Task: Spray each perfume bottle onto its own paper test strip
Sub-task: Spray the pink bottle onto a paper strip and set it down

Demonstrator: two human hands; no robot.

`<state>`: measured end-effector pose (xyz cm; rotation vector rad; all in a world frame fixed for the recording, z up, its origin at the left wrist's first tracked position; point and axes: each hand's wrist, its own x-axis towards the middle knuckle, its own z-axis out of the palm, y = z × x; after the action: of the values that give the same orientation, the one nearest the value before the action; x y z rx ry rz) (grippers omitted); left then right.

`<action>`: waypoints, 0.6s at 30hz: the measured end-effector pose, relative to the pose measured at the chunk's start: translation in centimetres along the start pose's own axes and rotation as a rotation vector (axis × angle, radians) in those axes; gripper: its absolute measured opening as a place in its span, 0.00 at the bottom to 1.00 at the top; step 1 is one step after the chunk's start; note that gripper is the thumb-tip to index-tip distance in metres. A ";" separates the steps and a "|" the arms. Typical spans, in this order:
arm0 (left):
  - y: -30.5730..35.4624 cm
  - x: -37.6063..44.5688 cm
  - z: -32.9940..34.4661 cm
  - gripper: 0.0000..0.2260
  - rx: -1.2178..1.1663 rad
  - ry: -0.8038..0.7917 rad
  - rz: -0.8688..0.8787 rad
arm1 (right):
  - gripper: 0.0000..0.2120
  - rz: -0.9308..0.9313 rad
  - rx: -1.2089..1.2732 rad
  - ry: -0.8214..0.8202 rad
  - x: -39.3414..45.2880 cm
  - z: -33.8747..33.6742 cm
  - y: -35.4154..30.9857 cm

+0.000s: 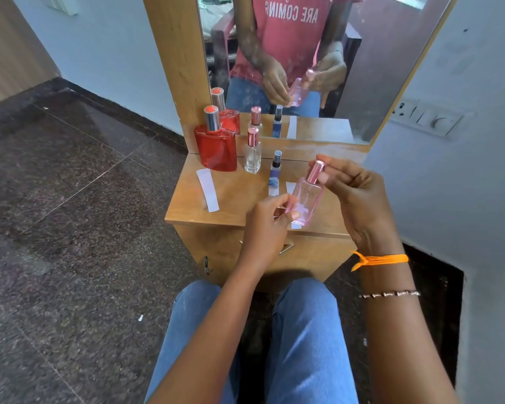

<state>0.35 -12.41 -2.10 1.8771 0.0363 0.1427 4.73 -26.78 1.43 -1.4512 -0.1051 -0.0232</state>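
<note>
A small wooden dressing table (231, 196) with a mirror at its back carries the things. At its back left stands a large red bottle (216, 147) with a silver cap topped in red. Just to its right stands a slim clear bottle (252, 154) with a pink metallic cap. Further right stands a small blue spray bottle (275, 170) with a dark nozzle. A white paper strip (207, 189) lies flat in front of the red bottle, running toward the front edge. Another strip (273, 191) lies at the foot of the blue bottle, and one more (290, 186) lies just right of it, both mostly hidden.
</note>
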 end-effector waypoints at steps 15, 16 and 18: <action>0.4 0.4 0.4 0.19 0.030 0.044 -0.005 | 0.15 -0.002 -0.135 -0.073 -0.1 -0.2 1.9; 0.3 0.5 0.4 0.20 0.098 0.053 0.008 | 0.15 -0.025 -0.149 -0.042 0.4 -0.1 2.0; 0.1 0.5 0.2 0.20 0.186 0.056 0.010 | 0.16 -0.067 -0.200 0.001 1.6 0.2 2.3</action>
<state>0.89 -12.59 -2.04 2.0585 0.0810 0.2043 6.52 -26.22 -0.67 -1.6474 -0.1542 -0.0912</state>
